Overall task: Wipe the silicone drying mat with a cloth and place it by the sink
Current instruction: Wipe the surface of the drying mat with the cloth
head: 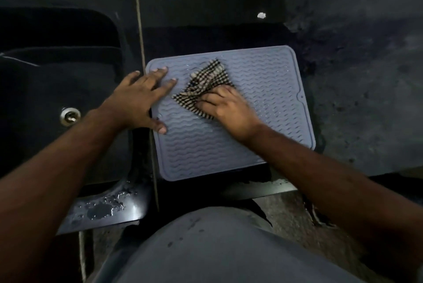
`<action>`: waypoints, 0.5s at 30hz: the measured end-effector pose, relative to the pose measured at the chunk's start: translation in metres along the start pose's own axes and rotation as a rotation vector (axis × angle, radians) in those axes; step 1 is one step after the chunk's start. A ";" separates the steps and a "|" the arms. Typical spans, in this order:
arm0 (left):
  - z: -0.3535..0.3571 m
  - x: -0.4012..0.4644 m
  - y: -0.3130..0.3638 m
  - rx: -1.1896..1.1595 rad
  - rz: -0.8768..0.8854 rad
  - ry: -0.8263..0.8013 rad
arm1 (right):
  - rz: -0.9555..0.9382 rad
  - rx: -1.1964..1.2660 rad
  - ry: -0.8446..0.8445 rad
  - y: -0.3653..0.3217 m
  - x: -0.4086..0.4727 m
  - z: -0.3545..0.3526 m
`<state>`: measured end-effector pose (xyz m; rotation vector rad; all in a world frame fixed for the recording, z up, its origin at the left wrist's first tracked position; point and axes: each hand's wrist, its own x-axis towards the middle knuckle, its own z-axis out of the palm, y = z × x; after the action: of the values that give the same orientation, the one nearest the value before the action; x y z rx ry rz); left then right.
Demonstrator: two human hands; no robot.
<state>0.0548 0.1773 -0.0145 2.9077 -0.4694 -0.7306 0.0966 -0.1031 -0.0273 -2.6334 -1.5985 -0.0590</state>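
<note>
At the far left a dark sink (57,58) is sunk into the black desk (354,99), with a metal drain fitting (69,116) on its floor, and water drops (103,206) lie on the near left edge of the desk in front of it. A thin pale seam (143,54) runs from far to near between the sink and the mat. Just right of that seam the grey silicone drying mat (263,90) lies flat on the desk, its wavy ribbed face up and its near edge close to the desk's front. The left hand (139,97) rests on the mat's left edge with fingers straight and spread, palm down, its thumb on the mat nearer the person. To its right, near the middle of the mat, a checked cloth (206,81) is crumpled against the ribs, and the right hand (225,106) grips the cloth's near side with curled fingers, pressing it onto the mat. A small white speck (261,15) sits on the desk beyond the mat, and the desk at the far right looks dull and mottled
</note>
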 end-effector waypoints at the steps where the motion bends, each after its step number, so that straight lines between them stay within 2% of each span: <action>1: -0.001 0.001 0.001 0.000 -0.011 -0.012 | 0.019 -0.015 -0.008 0.011 -0.010 -0.001; 12: -0.007 0.003 0.013 -0.033 -0.119 -0.034 | 0.270 -0.209 -0.024 0.106 -0.106 -0.012; 15: -0.009 0.003 0.015 -0.042 -0.131 -0.035 | 0.416 -0.263 -0.008 0.114 -0.121 -0.015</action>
<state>0.0573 0.1627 -0.0055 2.9124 -0.2646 -0.7989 0.1415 -0.2638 -0.0242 -3.1114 -1.0761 -0.2541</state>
